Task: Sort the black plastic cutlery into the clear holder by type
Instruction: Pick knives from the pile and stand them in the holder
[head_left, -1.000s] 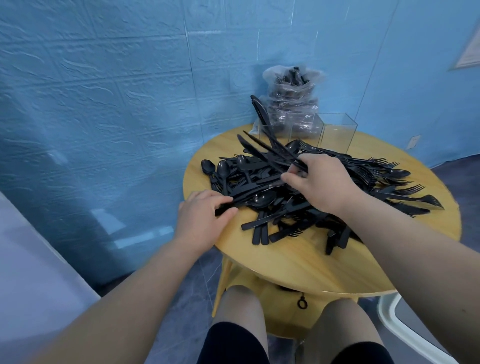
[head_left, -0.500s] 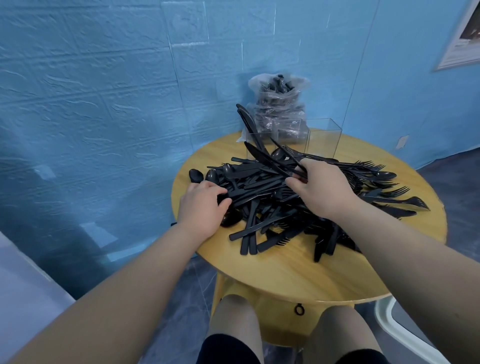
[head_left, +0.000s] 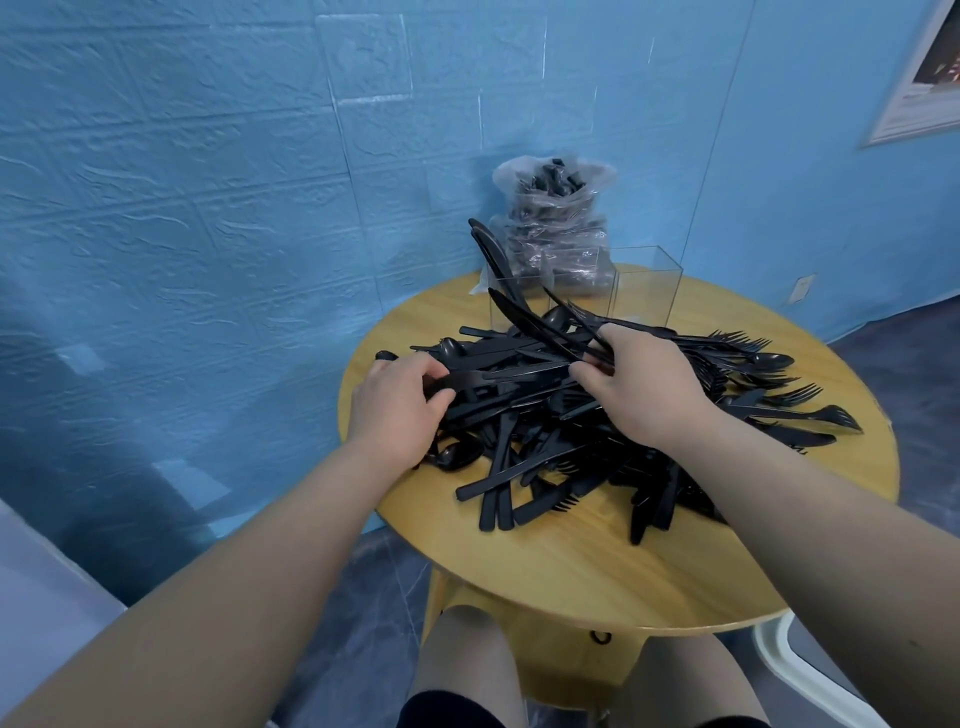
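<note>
The left hand (head_left: 397, 410) sits at the left edge of the cutlery pile (head_left: 587, 415), fingers curled round the handles of a few black pieces there; which type they are cannot be told from here. The pile spreads across the middle of the round wooden table (head_left: 597, 571), knives, forks and spoons tangled together, reaching almost to the table's left rim and with fork tines fanned out toward the right rim. The right hand (head_left: 644, 384) is on top of the pile, fingers bent and pinching several long pieces that stick up and back toward the clear holder (head_left: 644, 286). The holder stands at the far side of the table, just behind the pile, and its right compartment looks bare; one knife (head_left: 493, 254) seems to lean in its left end. Behind it a plastic bag (head_left: 556, 223) of more cutlery rests against the blue wall (head_left: 208, 208).

This looks like an early step: gathering one type out of the heap. The next move calls for pulling the gripped pieces free without dragging neighbours off the table, then lifting them over the holder's front wall. Open tabletop lies only at the near side; the left rim and the far wall leave little room
</note>
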